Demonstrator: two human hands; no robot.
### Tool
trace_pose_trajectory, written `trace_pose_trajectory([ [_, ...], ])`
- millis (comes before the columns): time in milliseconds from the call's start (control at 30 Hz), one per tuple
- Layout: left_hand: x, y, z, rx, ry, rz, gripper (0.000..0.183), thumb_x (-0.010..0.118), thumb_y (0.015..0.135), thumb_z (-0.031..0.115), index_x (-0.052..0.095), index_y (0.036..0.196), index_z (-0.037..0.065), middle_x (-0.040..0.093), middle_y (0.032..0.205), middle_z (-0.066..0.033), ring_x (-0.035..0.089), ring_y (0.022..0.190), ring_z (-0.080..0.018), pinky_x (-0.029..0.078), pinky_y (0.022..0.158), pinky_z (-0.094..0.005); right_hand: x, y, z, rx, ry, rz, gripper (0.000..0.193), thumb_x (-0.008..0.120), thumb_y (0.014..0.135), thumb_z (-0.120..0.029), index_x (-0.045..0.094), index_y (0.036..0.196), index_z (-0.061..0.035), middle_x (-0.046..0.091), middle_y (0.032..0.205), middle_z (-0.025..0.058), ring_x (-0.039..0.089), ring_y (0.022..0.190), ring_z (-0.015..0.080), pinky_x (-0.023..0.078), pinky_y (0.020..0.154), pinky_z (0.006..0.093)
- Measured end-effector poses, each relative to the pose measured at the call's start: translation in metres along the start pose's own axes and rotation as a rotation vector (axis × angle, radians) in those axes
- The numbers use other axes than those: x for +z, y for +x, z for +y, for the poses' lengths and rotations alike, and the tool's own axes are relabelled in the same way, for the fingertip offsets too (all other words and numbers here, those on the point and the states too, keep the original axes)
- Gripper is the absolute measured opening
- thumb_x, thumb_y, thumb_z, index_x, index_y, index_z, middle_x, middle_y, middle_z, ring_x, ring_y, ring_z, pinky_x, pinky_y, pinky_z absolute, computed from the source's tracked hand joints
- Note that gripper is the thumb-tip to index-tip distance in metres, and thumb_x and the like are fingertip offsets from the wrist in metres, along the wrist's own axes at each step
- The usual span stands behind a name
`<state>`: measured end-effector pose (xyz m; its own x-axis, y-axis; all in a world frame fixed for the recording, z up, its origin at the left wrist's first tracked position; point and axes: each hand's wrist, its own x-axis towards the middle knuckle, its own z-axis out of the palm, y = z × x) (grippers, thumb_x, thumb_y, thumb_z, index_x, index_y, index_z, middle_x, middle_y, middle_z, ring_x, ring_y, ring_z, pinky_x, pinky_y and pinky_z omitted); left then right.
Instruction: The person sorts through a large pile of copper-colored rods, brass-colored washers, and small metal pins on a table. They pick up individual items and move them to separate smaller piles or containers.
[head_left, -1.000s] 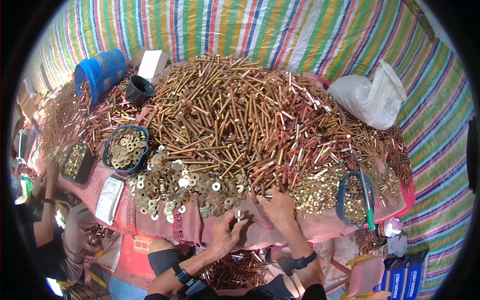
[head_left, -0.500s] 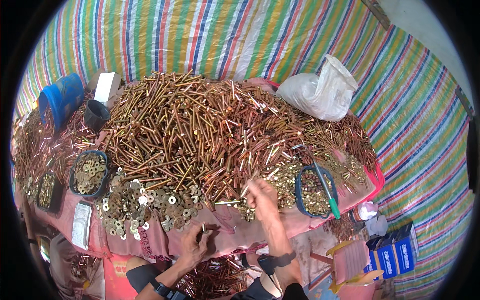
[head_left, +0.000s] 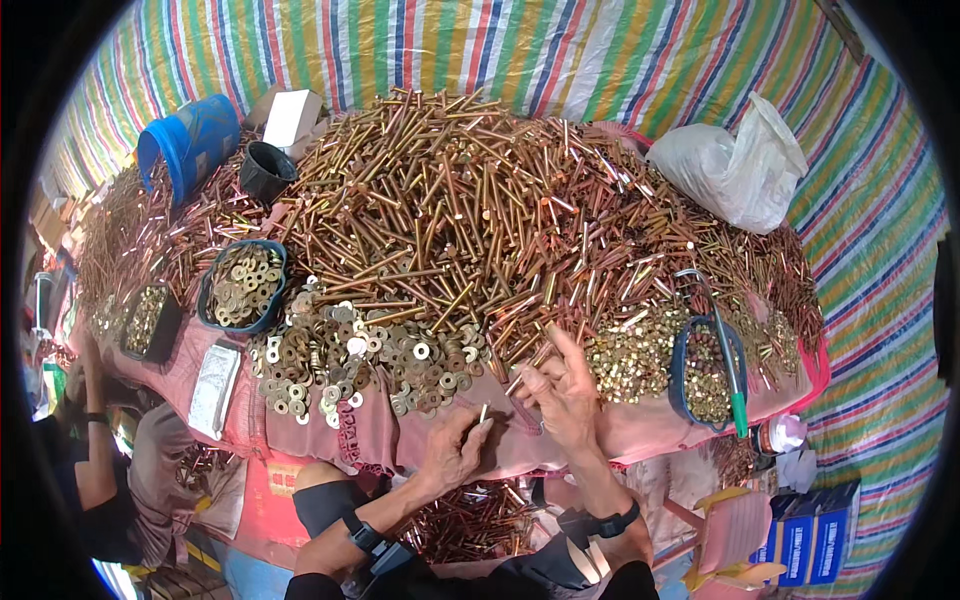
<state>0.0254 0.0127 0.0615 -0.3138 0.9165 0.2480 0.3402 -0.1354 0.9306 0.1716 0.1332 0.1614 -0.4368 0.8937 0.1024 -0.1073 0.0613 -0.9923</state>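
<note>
In front of the heap, my left hand (head_left: 455, 450) is closed, with the pale end of a bolt (head_left: 484, 412) showing above its thumb and fingers. Just right of it is my right hand (head_left: 562, 395), index finger stretched toward the heap. Its thumb and other fingers close on what looks like a bolt (head_left: 516, 384), partly hidden. Behind both hands rises a large heap of copper-coloured bolts (head_left: 430, 220). Loose washers (head_left: 340, 360) spread over the pink cloth (head_left: 420, 415) left of my hands, and small brassy nuts (head_left: 630, 360) lie to the right.
A blue-rimmed tub of washers (head_left: 203, 300) stands left; another of nuts (head_left: 680, 390) stands right, a green-ended tool (head_left: 738, 405) across it. A blue bucket (head_left: 200, 145), black cup (head_left: 266, 172) and white sack (head_left: 725, 175) border the heap. Another person's arm (head_left: 95, 440) shows far left.
The view has shifted, so the table sits farther right in the picture. My right hand has drawn back from the heap toward my left hand, and its index finger now stretches out.
</note>
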Motion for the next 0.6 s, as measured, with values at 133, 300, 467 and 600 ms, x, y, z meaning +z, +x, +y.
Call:
trace_pose_trajectory([
  [133, -0.001, 0.000, 0.000, 0.020, -0.001, -0.002, 0.017, 0.070, 0.101, 0.009, 0.074, 0.118, 0.004, 0.072, 0.089, -0.0151, 0.070, 0.077, -0.0294, 0.055, 0.069, -0.0396, 0.009, -0.002, 0.007, -0.011, 0.002, -0.029, 0.071, 0.072, 0.104, -0.014, 0.034, 0.161, 0.0032, 0.074, 0.109, 0.0164, 0.072, 0.085, 0.0163, 0.059, 0.070, 0.0273],
  [300, 0.001, -0.002, -0.002, -0.007, -0.061, -0.008, 0.020, 0.070, 0.101, 0.008, 0.074, 0.121, 0.005, 0.072, 0.089, -0.0151, 0.070, 0.078, -0.0293, 0.055, 0.070, -0.0393, 0.010, -0.006, 0.017, -0.047, -0.073, -0.076, 0.065, 0.073, 0.103, -0.011, 0.040, 0.158, 0.0034, 0.074, 0.102, 0.0141, 0.072, 0.082, 0.0155, 0.059, 0.070, 0.0280],
  [467, 0.003, -0.001, -0.003, 0.031, -0.049, 0.017, 0.020, 0.070, 0.101, 0.008, 0.076, 0.120, 0.006, 0.071, 0.088, -0.0153, 0.070, 0.076, -0.0297, 0.055, 0.069, -0.0393, 0.009, -0.009, 0.019, -0.383, -0.475, -0.062, 0.062, 0.080, 0.097, -0.010, 0.051, 0.151, 0.0033, 0.075, 0.105, 0.0125, 0.071, 0.083, 0.0136, 0.060, 0.073, 0.0290],
  [600, 0.002, 0.000, -0.002, 0.058, -0.007, 0.044, 0.018, 0.071, 0.100, 0.009, 0.077, 0.117, 0.006, 0.071, 0.086, -0.0155, 0.069, 0.074, -0.0300, 0.055, 0.068, -0.0392, 0.012, -0.011, 0.018, -0.613, -0.600, -0.014, 0.053, 0.083, 0.094, -0.010, 0.061, 0.141, 0.0018, 0.074, 0.104, 0.0100, 0.070, 0.081, 0.0121, 0.058, 0.073, 0.0275],
])
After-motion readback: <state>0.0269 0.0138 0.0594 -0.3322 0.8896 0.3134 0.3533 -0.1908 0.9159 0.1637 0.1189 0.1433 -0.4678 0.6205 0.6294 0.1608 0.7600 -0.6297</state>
